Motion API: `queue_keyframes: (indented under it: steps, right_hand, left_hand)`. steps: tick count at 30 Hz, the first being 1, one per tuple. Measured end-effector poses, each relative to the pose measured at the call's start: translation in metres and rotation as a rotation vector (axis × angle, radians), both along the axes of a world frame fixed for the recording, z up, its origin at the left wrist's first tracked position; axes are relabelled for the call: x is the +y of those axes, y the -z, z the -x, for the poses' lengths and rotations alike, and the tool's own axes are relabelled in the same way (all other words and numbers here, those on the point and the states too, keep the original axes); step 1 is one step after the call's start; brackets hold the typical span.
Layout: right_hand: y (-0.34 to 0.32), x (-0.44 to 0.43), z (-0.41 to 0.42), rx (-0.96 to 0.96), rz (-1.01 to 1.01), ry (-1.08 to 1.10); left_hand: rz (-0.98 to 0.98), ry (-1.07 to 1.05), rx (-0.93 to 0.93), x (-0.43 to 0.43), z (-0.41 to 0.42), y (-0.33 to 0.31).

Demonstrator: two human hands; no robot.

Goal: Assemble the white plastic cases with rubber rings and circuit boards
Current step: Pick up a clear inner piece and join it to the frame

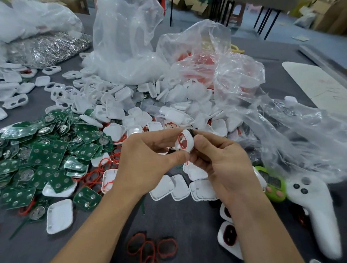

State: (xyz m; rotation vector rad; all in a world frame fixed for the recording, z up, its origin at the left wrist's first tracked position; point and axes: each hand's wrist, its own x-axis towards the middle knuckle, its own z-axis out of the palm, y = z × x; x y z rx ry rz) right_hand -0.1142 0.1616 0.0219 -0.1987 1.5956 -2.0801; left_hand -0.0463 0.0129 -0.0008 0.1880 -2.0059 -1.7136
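Note:
Both hands hold one white plastic case (185,142) above the middle of the table; a red rubber ring shows inside it. My left hand (147,160) pinches its lower left edge with thumb and fingers. My right hand (221,164) pinches its right side, with a small dark part at the fingertips. A heap of green circuit boards (36,156) lies to the left. Loose red rubber rings (152,249) lie near the front edge, and more rings (98,173) sit beside the boards. White cases (129,109) are piled behind my hands.
Large clear plastic bags (125,38) stand at the back and right. A bag of silver metal parts (48,48) lies at the back left. A white controller (315,209) and a green timer (274,185) sit to the right. Assembled cases (229,234) lie under my right forearm.

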Motion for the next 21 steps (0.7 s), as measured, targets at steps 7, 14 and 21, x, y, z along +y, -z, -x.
queue_keyframes:
  steps: [7,14,21]
  right_hand:
    - [-0.003,0.002,0.001,-0.019,-0.115,-0.053]
    - [0.001,-0.006,-0.008,-0.040,-0.077,-0.052]
    - [0.000,-0.011,-0.012,0.105,-0.027,0.004]
  left_hand:
    - [0.197,-0.220,-0.076,0.008,-0.002,-0.002]
    - [0.485,-0.478,-0.151,0.015,-0.005,-0.001]
    - [0.150,-0.196,-0.165,0.014,-0.005,-0.003]
